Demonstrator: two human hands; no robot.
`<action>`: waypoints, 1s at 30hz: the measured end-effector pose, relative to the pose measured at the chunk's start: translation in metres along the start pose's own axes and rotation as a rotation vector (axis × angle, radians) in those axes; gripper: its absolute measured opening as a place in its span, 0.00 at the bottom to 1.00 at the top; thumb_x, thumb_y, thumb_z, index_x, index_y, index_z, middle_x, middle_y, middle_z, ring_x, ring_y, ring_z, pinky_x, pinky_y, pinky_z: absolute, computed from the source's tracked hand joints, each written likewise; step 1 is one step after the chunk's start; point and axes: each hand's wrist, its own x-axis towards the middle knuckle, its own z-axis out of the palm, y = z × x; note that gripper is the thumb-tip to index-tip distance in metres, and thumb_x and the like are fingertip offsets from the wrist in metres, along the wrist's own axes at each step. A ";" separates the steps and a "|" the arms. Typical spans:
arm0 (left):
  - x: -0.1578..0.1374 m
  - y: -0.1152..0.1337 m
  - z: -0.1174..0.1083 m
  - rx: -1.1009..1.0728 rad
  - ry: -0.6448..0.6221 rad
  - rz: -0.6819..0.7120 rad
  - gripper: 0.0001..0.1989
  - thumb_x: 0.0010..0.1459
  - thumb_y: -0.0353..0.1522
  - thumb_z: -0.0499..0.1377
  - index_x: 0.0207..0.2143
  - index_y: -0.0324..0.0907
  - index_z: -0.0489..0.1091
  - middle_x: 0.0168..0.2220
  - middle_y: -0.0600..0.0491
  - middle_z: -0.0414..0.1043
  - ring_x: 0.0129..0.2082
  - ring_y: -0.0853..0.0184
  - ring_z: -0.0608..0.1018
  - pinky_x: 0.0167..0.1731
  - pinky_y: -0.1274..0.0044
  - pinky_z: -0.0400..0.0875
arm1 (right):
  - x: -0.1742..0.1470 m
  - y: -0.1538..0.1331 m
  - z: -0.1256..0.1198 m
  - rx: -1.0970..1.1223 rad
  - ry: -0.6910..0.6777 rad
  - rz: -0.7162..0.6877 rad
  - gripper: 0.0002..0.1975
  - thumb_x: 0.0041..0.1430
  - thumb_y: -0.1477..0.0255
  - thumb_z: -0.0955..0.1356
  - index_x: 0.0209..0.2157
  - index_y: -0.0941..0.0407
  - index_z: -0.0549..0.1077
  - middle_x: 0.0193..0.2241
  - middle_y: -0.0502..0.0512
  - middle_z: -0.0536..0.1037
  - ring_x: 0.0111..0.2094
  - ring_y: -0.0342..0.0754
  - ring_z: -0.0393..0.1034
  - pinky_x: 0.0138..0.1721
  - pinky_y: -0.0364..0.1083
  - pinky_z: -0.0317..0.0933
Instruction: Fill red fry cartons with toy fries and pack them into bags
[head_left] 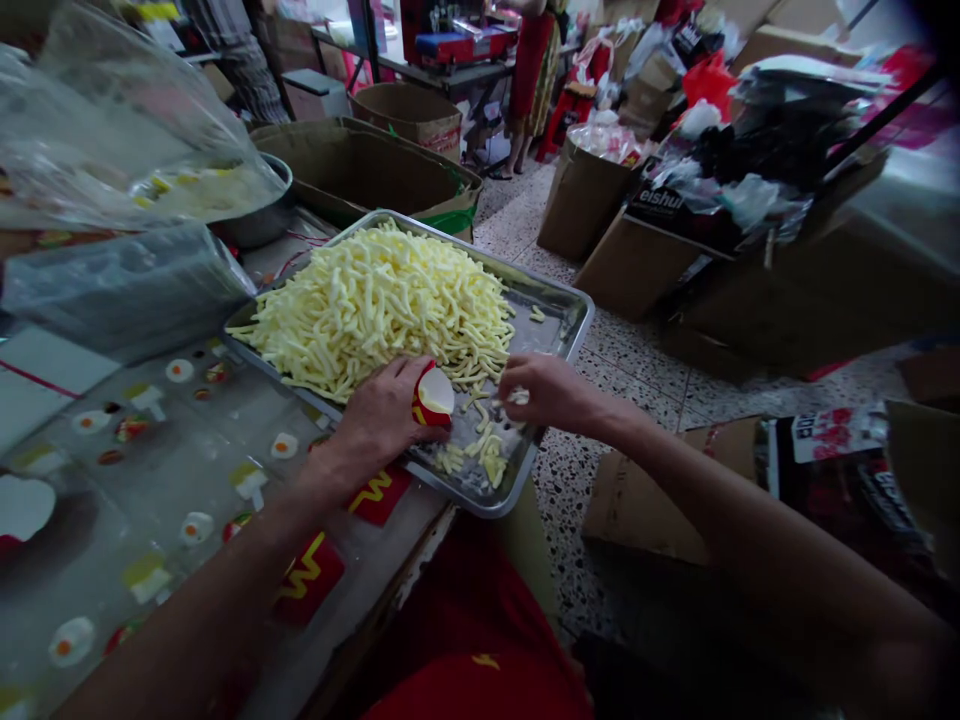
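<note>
My left hand (382, 405) is closed around a small red-and-white fry box (435, 392), tilted at the near edge of a metal tray (574, 320). A large heap of pale yellow fry-shaped sticks (390, 300) fills the tray's far and left part. Over the tray's right side, my right hand (546, 390) has its fingers pinched together, with whitish fry-shaped pieces showing at the fingertips. A few loose sticks (487, 455) lie below it on the bare metal. Flat red fry boxes with a yellow mark (311, 578) rest by my left forearm.
The table's plastic cover (225, 420) has food pictures. Left are a clear plastic roll (127, 285) and a metal bowl (277, 190) under a plastic bag. An open carton (375, 170) stands behind the tray; stuffed cartons (637, 250) line the right. A person (531, 70) stands at the back.
</note>
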 end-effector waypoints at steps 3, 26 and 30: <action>-0.001 0.010 0.002 0.060 -0.009 0.007 0.48 0.39 0.46 0.75 0.60 0.40 0.64 0.55 0.43 0.72 0.53 0.49 0.76 0.53 0.64 0.71 | 0.010 -0.012 0.005 0.319 0.195 0.266 0.05 0.52 0.74 0.70 0.30 0.58 0.80 0.25 0.51 0.78 0.25 0.42 0.67 0.28 0.43 0.57; -0.009 -0.021 -0.015 -0.167 0.244 -0.028 0.52 0.36 0.49 0.76 0.62 0.41 0.64 0.60 0.43 0.70 0.59 0.51 0.73 0.62 0.64 0.66 | -0.004 -0.023 0.032 -0.224 -0.267 -0.080 0.07 0.53 0.76 0.70 0.33 0.55 0.81 0.34 0.55 0.77 0.35 0.47 0.69 0.37 0.45 0.57; -0.016 -0.025 -0.017 -0.180 0.223 -0.090 0.52 0.36 0.48 0.76 0.62 0.41 0.64 0.60 0.43 0.70 0.59 0.51 0.74 0.62 0.64 0.66 | -0.009 -0.017 0.040 -0.029 -0.110 0.075 0.12 0.49 0.76 0.71 0.36 0.53 0.82 0.35 0.52 0.78 0.35 0.45 0.70 0.36 0.44 0.59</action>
